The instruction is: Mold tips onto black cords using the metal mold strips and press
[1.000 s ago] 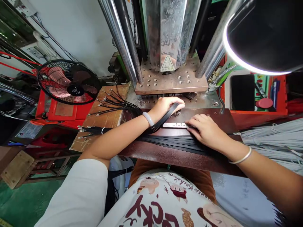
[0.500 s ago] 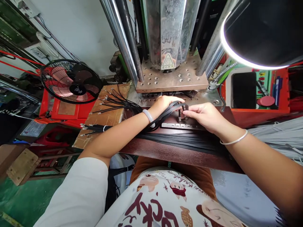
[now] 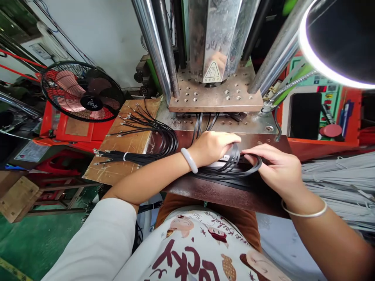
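My left hand (image 3: 215, 146) is closed around a looped bundle of black cables (image 3: 238, 167) on the dark brown work ledge (image 3: 222, 192). My right hand (image 3: 274, 168) rests beside it, fingertips on the loop's right curve, fingers spread. A small metal fixture strip (image 3: 226, 157) shows between the two hands, mostly hidden. Two black cables (image 3: 199, 121) run from under the left hand up into the press's lower plate (image 3: 249, 121). Just above sits the upper perforated press plate (image 3: 215, 96).
A bundle of black cables with metal ends (image 3: 140, 136) lies on a wooden board (image 3: 125, 148) at left. A red-and-black fan (image 3: 82, 91) stands farther left. Grey cables (image 3: 336, 179) are heaped at right. A bright lamp head (image 3: 340, 39) hangs upper right.
Both hands pulled back from the press plate toward me. The cables, held straight before, are now gathered in a loop on the ledge, and two cables now run into the mould.
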`<move>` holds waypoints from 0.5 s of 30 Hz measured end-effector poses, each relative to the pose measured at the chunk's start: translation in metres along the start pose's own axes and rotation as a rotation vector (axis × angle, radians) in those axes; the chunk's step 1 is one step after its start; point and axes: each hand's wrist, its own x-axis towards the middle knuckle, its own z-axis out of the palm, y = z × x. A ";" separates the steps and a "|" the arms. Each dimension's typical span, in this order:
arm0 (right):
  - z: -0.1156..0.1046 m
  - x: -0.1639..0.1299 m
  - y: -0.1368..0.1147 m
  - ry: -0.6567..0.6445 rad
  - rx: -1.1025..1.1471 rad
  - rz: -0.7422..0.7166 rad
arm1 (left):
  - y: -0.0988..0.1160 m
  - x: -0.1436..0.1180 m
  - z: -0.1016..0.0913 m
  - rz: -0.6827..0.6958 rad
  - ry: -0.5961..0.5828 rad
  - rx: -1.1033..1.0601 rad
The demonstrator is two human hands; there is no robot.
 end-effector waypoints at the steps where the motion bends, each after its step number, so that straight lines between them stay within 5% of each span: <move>1: 0.001 -0.001 0.001 -0.001 0.009 -0.024 | -0.001 -0.002 0.002 -0.017 -0.039 0.021; 4: 0.004 -0.002 0.004 -0.020 0.004 -0.062 | -0.008 -0.007 0.011 -0.051 -0.119 0.043; 10: 0.005 -0.003 0.004 -0.115 -0.168 -0.212 | -0.012 -0.017 0.022 0.039 0.017 -0.121; 15: 0.008 -0.003 0.003 -0.121 -0.301 -0.376 | -0.006 -0.020 0.025 0.152 0.057 0.104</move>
